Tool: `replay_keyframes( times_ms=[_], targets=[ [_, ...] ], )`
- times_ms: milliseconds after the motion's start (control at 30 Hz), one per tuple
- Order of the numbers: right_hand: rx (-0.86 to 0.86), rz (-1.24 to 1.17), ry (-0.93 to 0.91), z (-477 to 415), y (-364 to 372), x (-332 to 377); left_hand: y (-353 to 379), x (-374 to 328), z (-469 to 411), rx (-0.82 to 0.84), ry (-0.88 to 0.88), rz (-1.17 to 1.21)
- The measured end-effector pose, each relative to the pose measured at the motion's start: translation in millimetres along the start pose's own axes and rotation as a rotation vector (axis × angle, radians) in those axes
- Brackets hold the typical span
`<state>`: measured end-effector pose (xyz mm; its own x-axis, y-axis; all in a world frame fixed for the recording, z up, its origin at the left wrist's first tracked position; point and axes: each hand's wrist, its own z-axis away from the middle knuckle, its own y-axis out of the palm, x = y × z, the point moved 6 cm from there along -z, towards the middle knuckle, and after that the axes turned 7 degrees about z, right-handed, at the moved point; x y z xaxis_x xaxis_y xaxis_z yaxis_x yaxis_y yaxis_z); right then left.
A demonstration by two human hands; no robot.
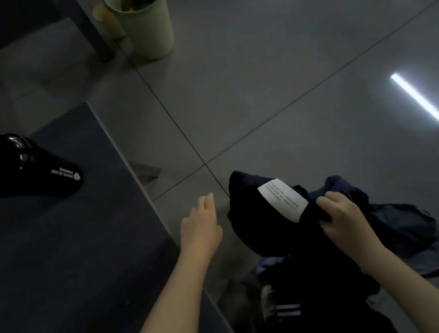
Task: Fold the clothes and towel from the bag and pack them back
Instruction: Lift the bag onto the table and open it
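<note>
Two hands were extended: the right hand (pixel 340 216) pinched the garment (pixel 256 218); the left hand (pixel 200 224) hovered relaxed, fingers straight, beside the table (pixel 55 266) edge.

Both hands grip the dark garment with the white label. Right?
No. The head view shows only the right hand gripping the dark garment, beside its white label; the left hand is open and apart from it, holding nothing.

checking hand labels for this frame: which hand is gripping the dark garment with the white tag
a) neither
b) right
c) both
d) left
b: the right hand pinches the dark garment just beside its white tag, while the left hand hovers open, fingers straight, apart from the cloth.
</note>
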<state>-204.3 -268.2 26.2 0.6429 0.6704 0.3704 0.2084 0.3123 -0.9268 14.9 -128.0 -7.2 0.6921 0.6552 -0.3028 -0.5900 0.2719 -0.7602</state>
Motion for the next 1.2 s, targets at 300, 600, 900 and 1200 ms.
replay_keyframes(
  times_ms=[300, 600, 900, 1200],
  targets=[
    [-0.138, 0.071, -0.155, 21.5, -120.3, 35.9, -22.7, -88.8, 4.1, 0.095, 0.246, -0.071],
    [-0.255, 0.05, -0.045, 30.5, -228.2, 50.1, -92.1, -138.8, 59.3, -0.103, 0.283, -0.162],
    [-0.339, -0.012, -0.058, 49.3, -314.6, 82.5, -192.2, -150.6, 165.9, -0.459, 0.314, -0.066],
    [-0.319, -0.172, -0.295, 84.4, -337.9, 204.7, -235.6, -64.9, 314.6, -0.817, 0.177, 0.098]
  ],
)
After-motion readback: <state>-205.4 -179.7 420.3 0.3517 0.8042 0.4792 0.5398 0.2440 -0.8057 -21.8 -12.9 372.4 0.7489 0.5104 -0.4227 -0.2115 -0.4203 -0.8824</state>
